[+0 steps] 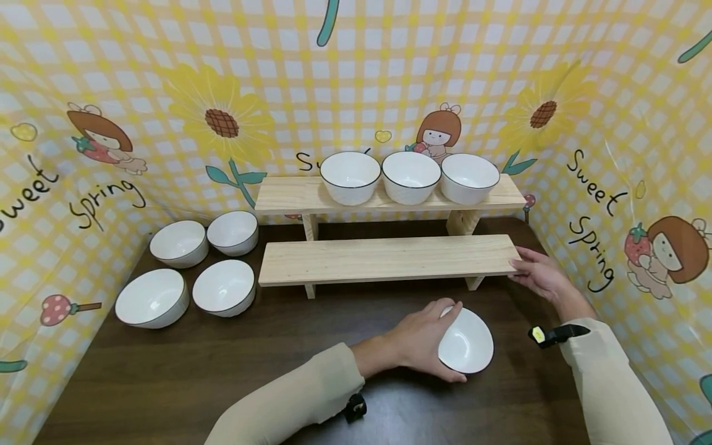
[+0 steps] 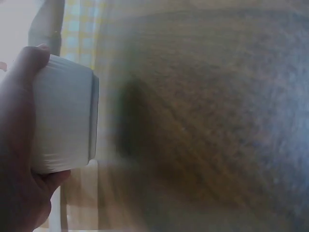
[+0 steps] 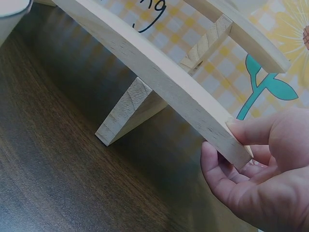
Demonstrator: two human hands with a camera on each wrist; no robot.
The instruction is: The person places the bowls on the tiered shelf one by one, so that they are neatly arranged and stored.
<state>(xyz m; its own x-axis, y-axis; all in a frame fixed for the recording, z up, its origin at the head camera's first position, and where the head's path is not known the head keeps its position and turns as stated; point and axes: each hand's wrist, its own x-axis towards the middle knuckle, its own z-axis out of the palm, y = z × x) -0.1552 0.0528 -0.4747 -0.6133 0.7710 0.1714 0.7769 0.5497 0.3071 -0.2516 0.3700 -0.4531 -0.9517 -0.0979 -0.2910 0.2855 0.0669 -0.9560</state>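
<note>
My left hand (image 1: 421,342) grips a white bowl (image 1: 468,341) with a dark rim, its thumb and fingers spread around the side. In the head view the bowl is in front of the wooden shelf, toward the right. The left wrist view shows the ribbed outer wall of this bowl (image 2: 65,116) inside the hand's grasp. Farther right, my right hand (image 1: 542,276) pinches the right end of the lower shelf board (image 1: 389,259). Seen from the right wrist, the thumb lies on top of the board (image 3: 169,79) and the fingers curl beneath its end.
Three white bowls (image 1: 410,177) stand in a row on the upper shelf board (image 1: 286,193). Several more bowls (image 1: 225,287) sit on the dark wooden table (image 1: 222,377) left of the shelf. Yellow checked cloth (image 1: 356,74) hangs behind and at both sides.
</note>
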